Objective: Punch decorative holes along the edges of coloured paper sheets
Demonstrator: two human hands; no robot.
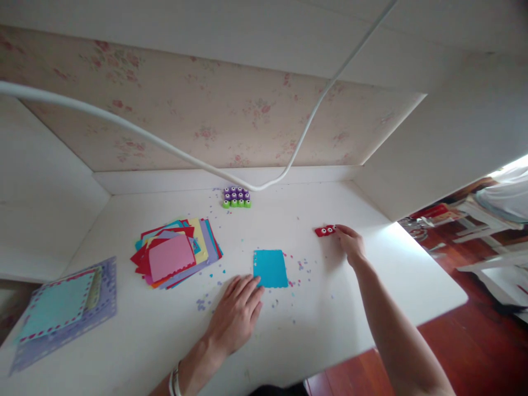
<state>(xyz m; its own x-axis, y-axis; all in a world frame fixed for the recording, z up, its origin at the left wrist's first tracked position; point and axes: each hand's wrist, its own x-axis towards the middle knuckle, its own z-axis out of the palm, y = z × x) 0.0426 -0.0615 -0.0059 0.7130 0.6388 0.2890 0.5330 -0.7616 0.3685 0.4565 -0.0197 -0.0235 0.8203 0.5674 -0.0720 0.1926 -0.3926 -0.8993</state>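
My left hand [236, 313] lies flat on the desk, fingers stretched out and fingertips touching the lower left corner of a blue sheet of paper [270, 268]. That sheet has small cutouts along its left edge and a scalloped lower edge. Over to the right, my right hand [350, 242] pinches the right end of a short row of small red craft punches [325, 231] with white tops. The punch under those fingers is mostly hidden. Tiny punched paper bits [303, 265] are scattered around the blue sheet.
Purple and green punches [236, 197] stand in rows near the back wall. A pile of coloured paper [172, 257] lies left of centre. Punched-edge sheets [58, 305] rest at the far left. A white cable [165, 144] hangs across the view; the desk's rounded corner [462, 297] is at right.
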